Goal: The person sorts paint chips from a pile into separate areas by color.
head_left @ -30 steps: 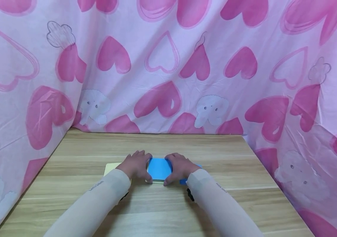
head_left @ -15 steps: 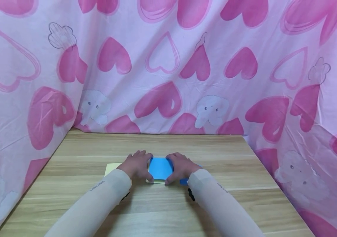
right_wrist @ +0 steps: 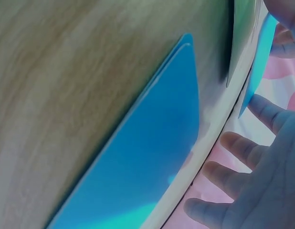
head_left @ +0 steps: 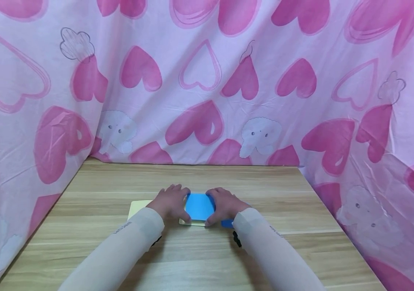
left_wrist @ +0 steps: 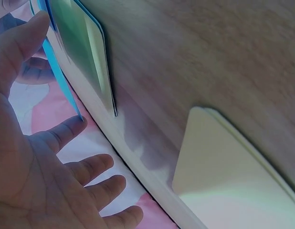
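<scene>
My left hand [head_left: 172,204] and right hand [head_left: 225,205] hold a blue card [head_left: 199,207] by its left and right edges. In both wrist views, each thumb and index finger pinch it, while the other fingers are spread. The blue card is raised above a pale yellow card [head_left: 194,222], which lies on the table in the middle. The left wrist view shows that lower card [left_wrist: 100,57] with a thin dark edge. Beside my left hand lie stacked yellow cards [left_wrist: 233,171], partly hidden by the forearm in the head view. Stacked blue cards [right_wrist: 147,138] lie below my right hand.
The wood-grain table [head_left: 192,258] extends around the cards. A pink heart-patterned cloth [head_left: 192,81] hangs behind it and along both sides. Both forearms wear light sleeves [head_left: 112,250], and a dark band [head_left: 237,239] shows under the right wrist.
Both hands have shifted slightly to the right with the blue card between them. More of the pale yellow card's left front corner shows beneath it. The side stacks stay in place.
</scene>
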A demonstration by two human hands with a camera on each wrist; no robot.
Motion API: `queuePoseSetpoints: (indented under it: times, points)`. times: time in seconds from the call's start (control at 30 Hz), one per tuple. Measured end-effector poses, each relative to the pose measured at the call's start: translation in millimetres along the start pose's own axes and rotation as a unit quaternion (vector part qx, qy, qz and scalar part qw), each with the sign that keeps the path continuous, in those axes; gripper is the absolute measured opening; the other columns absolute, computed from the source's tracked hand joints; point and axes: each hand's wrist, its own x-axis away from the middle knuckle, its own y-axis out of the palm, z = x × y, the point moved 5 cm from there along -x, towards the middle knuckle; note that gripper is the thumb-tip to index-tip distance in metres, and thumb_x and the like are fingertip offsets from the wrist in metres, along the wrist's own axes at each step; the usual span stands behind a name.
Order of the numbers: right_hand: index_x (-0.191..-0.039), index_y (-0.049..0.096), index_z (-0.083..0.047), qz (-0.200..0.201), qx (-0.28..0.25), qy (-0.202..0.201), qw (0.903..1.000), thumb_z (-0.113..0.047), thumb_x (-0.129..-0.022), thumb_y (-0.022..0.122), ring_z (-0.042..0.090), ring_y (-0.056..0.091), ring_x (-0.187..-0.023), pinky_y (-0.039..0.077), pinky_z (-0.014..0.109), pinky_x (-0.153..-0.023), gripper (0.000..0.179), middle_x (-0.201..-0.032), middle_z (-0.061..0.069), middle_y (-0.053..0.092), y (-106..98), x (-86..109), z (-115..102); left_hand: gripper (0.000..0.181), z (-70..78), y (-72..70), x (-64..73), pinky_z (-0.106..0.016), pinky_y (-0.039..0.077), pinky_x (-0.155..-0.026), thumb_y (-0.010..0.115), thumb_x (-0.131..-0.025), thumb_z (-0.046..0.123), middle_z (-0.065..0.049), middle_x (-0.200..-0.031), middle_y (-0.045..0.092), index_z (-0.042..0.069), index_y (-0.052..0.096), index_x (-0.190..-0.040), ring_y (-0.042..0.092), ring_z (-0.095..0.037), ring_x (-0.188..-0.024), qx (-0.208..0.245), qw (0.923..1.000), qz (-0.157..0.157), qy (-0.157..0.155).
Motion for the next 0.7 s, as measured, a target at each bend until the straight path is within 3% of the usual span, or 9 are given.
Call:
queuePoseSetpoints:
  times: [0.7]
  points:
    - [-0.145,0.037,-0.032,-0.002,0.002,0.005,1.0,-0.066,-0.054,0.083,0.026,0.041,-0.124,0.047,0.055,-0.091,0.107,-0.146,-0.001,0.038,-2,0.9,12,0.102,11.6,3.3,-6.3,-0.066,0.02,-0.11,0.087,-0.055,0.056,-0.012,-0.148,0.041,0.019,0.047,-0.141,0.026,-0.037,-0.141,0.007,1.0,0.006,0.003]
